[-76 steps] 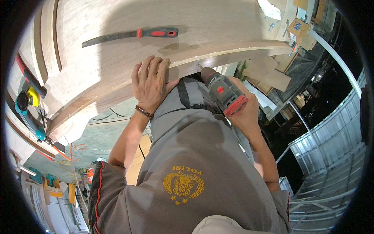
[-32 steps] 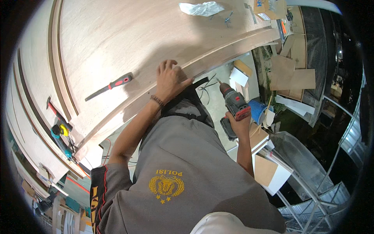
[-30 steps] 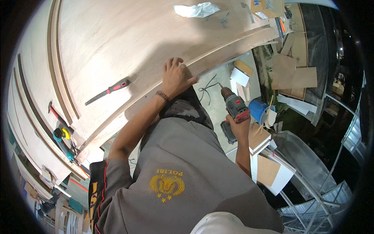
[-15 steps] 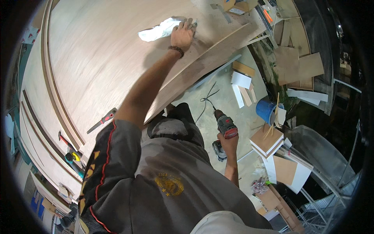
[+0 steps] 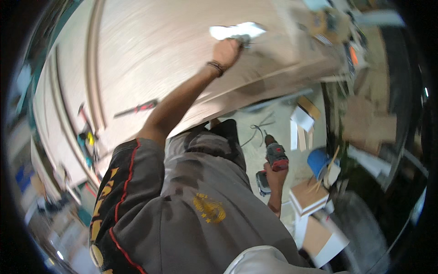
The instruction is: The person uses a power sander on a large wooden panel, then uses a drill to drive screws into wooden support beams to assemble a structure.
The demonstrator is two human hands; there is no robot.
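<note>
Left hand (image 5: 226, 52) by white packet (image 5: 235, 31), inward from near edge of worktop (image 5: 164, 55); closure blurred, can't tell. Right hand (image 5: 276, 176) wrapped round drill (image 5: 276, 155): best held clear.

Small grey items (image 5: 246, 41) beside the blurred left hand (image 5: 227, 53), indistinct.

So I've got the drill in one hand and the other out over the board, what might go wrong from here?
The drill hangs from your right hand above the floor, so a loose grip could drop it. The cord lies on the floor near your legs and might catch a foot. Your left hand is by the wrapper and could knock it aside.
</note>
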